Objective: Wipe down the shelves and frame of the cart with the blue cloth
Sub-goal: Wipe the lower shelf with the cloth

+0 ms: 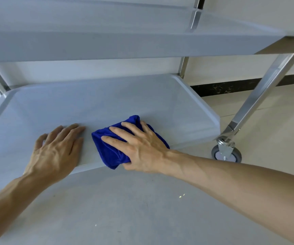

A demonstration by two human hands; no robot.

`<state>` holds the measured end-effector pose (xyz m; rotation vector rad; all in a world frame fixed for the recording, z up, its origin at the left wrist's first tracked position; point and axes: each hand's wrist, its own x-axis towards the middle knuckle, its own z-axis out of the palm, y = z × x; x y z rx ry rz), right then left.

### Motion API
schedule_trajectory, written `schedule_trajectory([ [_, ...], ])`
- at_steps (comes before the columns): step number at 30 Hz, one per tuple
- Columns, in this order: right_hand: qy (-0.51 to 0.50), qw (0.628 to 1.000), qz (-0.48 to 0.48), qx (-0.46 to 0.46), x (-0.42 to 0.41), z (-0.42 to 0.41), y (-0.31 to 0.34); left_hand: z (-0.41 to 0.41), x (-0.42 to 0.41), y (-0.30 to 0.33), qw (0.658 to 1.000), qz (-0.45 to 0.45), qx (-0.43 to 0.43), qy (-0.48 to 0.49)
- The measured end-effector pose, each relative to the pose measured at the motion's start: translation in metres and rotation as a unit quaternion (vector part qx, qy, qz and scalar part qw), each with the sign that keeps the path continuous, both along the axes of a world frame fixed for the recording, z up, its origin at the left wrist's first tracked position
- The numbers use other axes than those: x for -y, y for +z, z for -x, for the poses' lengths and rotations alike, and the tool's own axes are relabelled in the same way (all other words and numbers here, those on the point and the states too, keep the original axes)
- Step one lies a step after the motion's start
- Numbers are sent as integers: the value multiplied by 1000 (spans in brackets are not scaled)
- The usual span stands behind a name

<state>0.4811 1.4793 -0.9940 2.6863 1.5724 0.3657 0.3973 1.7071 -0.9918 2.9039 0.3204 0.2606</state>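
Much of the cart is cut off: the upper shelf runs out of the top and left of the view, the lowest shelf runs off the bottom, and only one caster wheel shows, partly behind its bracket at the foot of the slanted metal post. The rear posts appear only as short stretches between the shelves. The middle shelf is a pale grey tray with raised edges, and its front lip is partly covered by both hands. The blue cloth lies bunched on the near edge of this shelf, right of centre, draping a little over the front lip; a good part of it is hidden beneath the palm on top. The right hand lies palm down on the cloth with its fingers spread and nearly straight, pressing it against the shelf, the forearm reaching in from the lower right. The left hand rests flat on the same shelf just beside the cloth, not touching it, fingers extended and close together, holding nothing, with the wrist bent over the front lip. Beyond the cart, pale floor and a dark skirting strip along the wall are visible.
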Motion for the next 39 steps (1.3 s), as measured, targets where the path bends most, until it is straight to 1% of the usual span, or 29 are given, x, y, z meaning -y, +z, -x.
schedule_trajectory([
  [3,50,998,-9,27,38,-21,2,1,0,3,1000,-8,4,-9],
  [5,41,999,-3,36,74,-37,3,-1,0,4,1000,-13,8,-17],
  [7,4,999,0,39,116,-51,5,-1,0,3,1000,-17,6,-20],
  [10,-89,996,-4,18,175,-67,10,-1,0,1,1000,-18,6,-20],
  [13,-161,987,-11,-10,201,-73,12,-2,0,1,1000,-17,-5,-16],
  [17,-163,986,-17,19,175,-65,7,-4,2,0,999,-23,-20,-8],
  [19,-145,989,-23,23,144,-53,6,-4,3,0,1000,-26,-16,-7],
  [22,-122,992,-7,27,84,-29,5,-5,4,1,1000,-26,-11,-12],
  [25,-102,995,8,9,28,-7,1,-5,5,2,999,-28,-14,-14],
  [28,-88,995,37,-17,-7,4,3,-4,7,3,1000,-20,-16,-12],
  [30,-73,994,44,-68,-14,5,10,-4,9,3,1000,-10,-16,-8],
  [31,-62,992,29,-108,-13,4,16,-5,9,4,1000,-3,-15,-4],
  [33,-44,984,-43,-169,-2,-1,29,-7,9,10,1000,25,-8,7],
  [35,-41,971,-147,-183,16,-11,37,-10,15,20,998,63,15,9],
  [37,-88,956,-218,-174,38,-30,38,-14,35,31,993,83,69,-40],
  [39,-167,942,-222,-188,57,-46,34,-21,66,40,988,82,87,-103],
])
